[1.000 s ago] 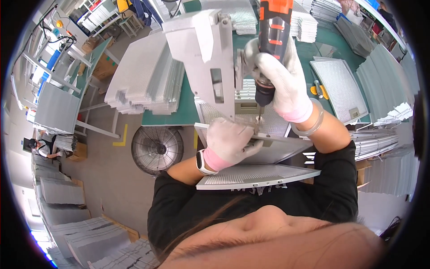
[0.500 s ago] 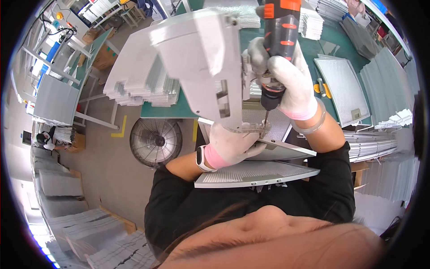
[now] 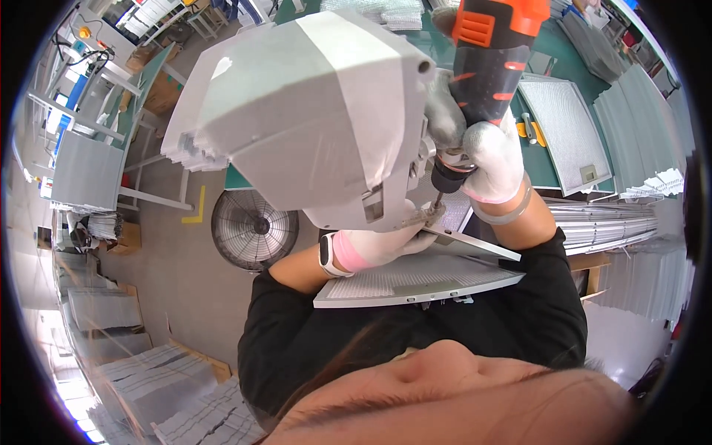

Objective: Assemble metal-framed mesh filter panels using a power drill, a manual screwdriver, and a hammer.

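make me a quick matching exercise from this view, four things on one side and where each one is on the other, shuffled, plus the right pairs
Column one
1. orange-and-black power drill
2. caged round fan
3. white-banded watch
4. pale bangle

Column two
A. on the left forearm, by the glove cuff
B. low down at the person's left
C. on the right forearm
D. in the gloved right hand

Right pairs: 1-D, 2-B, 3-A, 4-C
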Demonstrator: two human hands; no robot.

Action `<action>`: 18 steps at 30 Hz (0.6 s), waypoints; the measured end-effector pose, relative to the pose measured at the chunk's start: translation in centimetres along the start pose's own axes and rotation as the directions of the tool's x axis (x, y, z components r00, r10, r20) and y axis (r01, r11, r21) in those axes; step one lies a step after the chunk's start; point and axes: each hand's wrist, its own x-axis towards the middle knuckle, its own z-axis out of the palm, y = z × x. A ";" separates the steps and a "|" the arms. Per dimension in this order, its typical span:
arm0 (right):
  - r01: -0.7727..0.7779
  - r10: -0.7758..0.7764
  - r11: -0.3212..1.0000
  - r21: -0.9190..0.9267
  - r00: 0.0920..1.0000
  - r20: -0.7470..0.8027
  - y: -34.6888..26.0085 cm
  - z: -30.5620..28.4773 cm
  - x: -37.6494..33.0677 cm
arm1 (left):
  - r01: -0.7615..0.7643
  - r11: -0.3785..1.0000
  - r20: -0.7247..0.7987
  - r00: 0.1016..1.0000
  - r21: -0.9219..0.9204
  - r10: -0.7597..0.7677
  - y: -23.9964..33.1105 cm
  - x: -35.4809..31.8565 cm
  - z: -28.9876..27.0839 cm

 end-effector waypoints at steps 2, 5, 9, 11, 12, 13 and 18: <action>-0.022 0.020 0.999 0.044 0.999 0.025 -0.1 -0.2 -0.2 | -0.005 0.999 -0.062 0.998 -0.037 0.002 0.0 -0.1 0.5; -0.044 0.040 0.994 0.097 0.998 0.044 0.0 -0.4 -0.2 | 0.004 0.998 -0.092 0.996 -0.058 -0.010 0.1 0.0 0.3; -0.074 0.076 0.996 0.044 0.996 -0.055 -0.4 0.4 -0.3 | 0.032 0.999 -0.044 0.998 -0.021 -0.033 0.5 0.3 -0.2; -0.059 0.061 0.997 0.050 0.998 -0.028 -0.1 0.1 0.2 | 0.033 0.999 -0.038 0.999 0.030 -0.032 0.1 -0.4 0.4; -0.045 0.045 0.998 0.054 0.999 -0.006 0.1 0.0 0.3 | 0.032 0.996 -0.031 0.999 0.077 -0.030 0.1 -0.5 0.5; -0.046 0.046 0.997 0.055 0.999 -0.010 0.3 0.2 0.4 | 0.032 0.997 -0.028 0.999 0.074 -0.030 0.2 -0.5 0.5; -0.074 0.077 0.996 0.044 0.995 -0.070 0.7 0.1 0.4 | 0.009 0.997 -0.078 0.997 0.076 -0.003 0.1 -0.5 0.6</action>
